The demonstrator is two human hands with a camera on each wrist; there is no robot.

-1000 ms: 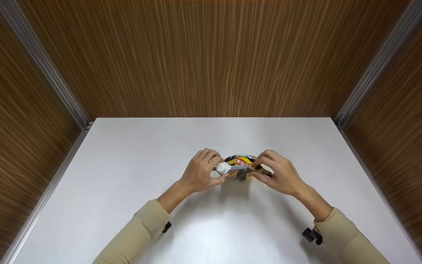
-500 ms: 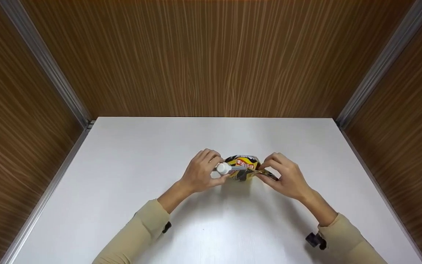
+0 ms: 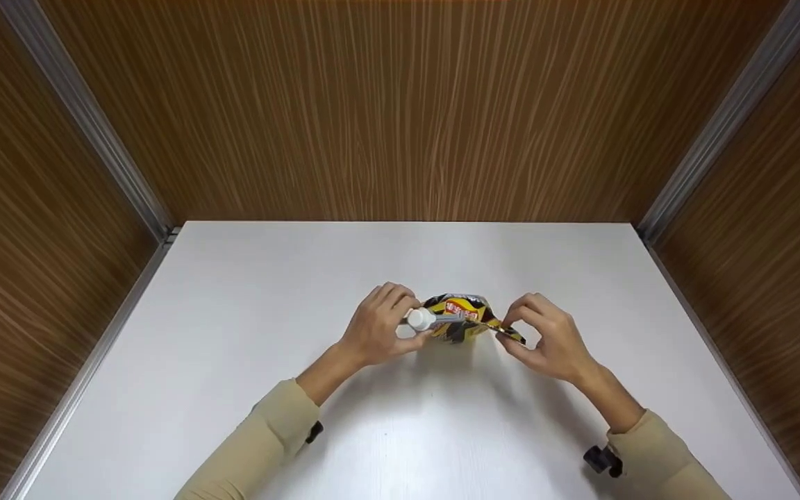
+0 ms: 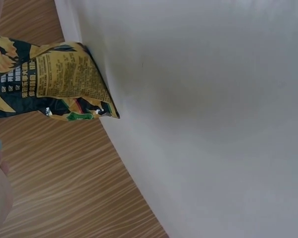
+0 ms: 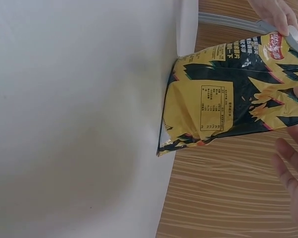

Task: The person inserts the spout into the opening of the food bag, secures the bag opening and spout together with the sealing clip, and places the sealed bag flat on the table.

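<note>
Right hand (image 3: 551,339) slid outward, pinching pouch (image 3: 461,318)

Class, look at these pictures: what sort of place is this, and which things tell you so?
Probably a staged recording booth: a bare white table enclosed by wood-grain panels with metal corner strips, holding only one snack bag.

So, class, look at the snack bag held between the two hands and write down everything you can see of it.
The snack bag is a glossy, crinkled foil packet, yellow and black with a flame-like pattern, a red logo patch and panels of small print. It stands upright on the white table, bottom edge down, near the middle. A white clip sits on its top edge at the left end, where the left hand grips. The right hand pinches the top edge's right corner. The top looks pressed flat.
</note>
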